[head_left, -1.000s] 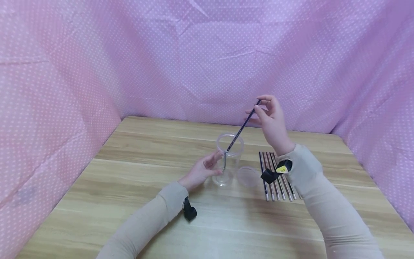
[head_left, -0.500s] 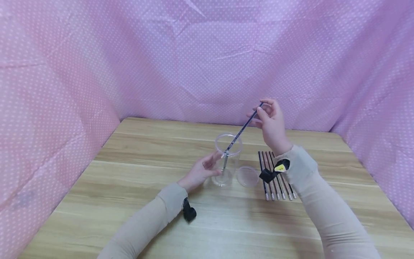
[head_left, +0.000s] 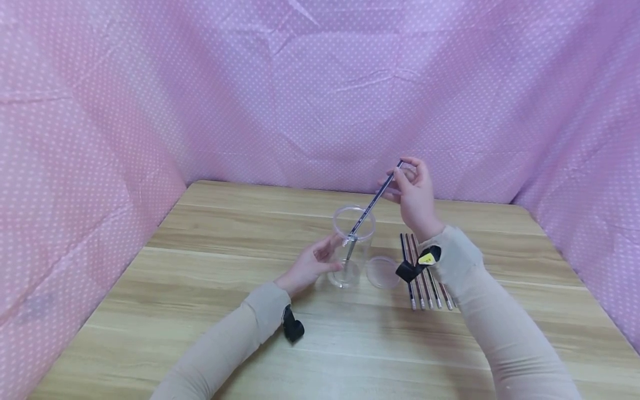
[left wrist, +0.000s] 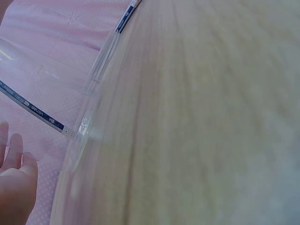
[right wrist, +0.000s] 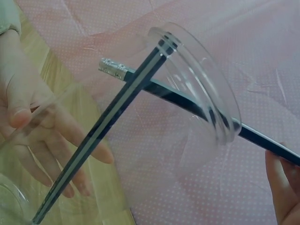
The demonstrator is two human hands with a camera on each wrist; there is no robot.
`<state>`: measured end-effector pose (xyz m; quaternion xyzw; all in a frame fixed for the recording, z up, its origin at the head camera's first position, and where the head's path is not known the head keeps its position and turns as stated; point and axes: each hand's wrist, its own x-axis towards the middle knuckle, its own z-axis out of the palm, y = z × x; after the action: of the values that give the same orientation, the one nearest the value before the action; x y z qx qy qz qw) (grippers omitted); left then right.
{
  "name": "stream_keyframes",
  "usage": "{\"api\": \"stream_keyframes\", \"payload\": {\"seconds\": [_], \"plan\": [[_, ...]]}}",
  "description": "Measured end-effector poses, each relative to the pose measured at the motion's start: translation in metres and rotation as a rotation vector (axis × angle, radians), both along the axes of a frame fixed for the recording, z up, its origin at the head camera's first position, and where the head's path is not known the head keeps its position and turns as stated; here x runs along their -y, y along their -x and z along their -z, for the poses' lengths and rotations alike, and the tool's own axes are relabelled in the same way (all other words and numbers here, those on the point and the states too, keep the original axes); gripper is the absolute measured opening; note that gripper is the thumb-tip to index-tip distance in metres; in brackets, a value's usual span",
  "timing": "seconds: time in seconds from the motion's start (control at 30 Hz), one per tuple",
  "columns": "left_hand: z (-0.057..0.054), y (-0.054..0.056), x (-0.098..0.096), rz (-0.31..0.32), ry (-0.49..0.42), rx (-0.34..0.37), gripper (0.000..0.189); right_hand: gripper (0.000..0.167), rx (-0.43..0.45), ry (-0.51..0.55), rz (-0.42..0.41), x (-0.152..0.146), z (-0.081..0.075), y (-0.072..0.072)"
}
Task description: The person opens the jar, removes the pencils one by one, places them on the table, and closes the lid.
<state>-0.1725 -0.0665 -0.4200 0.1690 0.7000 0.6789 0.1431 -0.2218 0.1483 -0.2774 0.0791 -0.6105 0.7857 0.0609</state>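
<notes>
With thumb and fingers, my right hand point(head_left: 416, 197) pinches a dark blue pencil point(head_left: 372, 203) near its upper end. The pencil slants down through the mouth of a clear plastic cup point(head_left: 368, 247), its eraser end inside, as the left wrist view shows. My left hand point(head_left: 312, 264) is beside the cup's left wall, thumb toward the front. In the right wrist view its fingers point(right wrist: 65, 145) show through the plastic, spread and fairly straight. There, a second dark striped pencil shape point(right wrist: 101, 131) crosses the cup; I cannot tell whether it is another pencil or a reflection.
A clear round lid point(head_left: 384, 272) lies just right of the cup. Further right, several pencils point(head_left: 425, 289) lie side by side, white eraser ends toward the front, partly under my right wrist. Pink dotted cloth point(head_left: 320, 100) hangs around the wooden table point(head_left: 240, 233).
My right hand has come down slightly, and the pencil reaches a little deeper into the cup. The left hand and the cup stay almost where they were.
</notes>
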Motion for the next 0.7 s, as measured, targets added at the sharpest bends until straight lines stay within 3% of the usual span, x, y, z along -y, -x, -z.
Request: {"api": "stream_keyframes", "payload": {"seconds": [0.27,0.5,0.7], "plan": [[0.0014,0.001,0.0003,0.011,-0.015,0.008,0.077,0.076,0.048,-0.036,-0.18,0.0033,0.0058,0.0005],[-0.002,0.0009,0.0008,0.014,0.007,0.002,0.077,0.08,0.067,-0.085,-0.192,0.0043,0.0048,-0.0003],[-0.0035,0.0,0.0004,0.007,0.006,0.018,0.075,0.079,0.078,-0.055,-0.172,0.003,0.0043,-0.0003]]}}
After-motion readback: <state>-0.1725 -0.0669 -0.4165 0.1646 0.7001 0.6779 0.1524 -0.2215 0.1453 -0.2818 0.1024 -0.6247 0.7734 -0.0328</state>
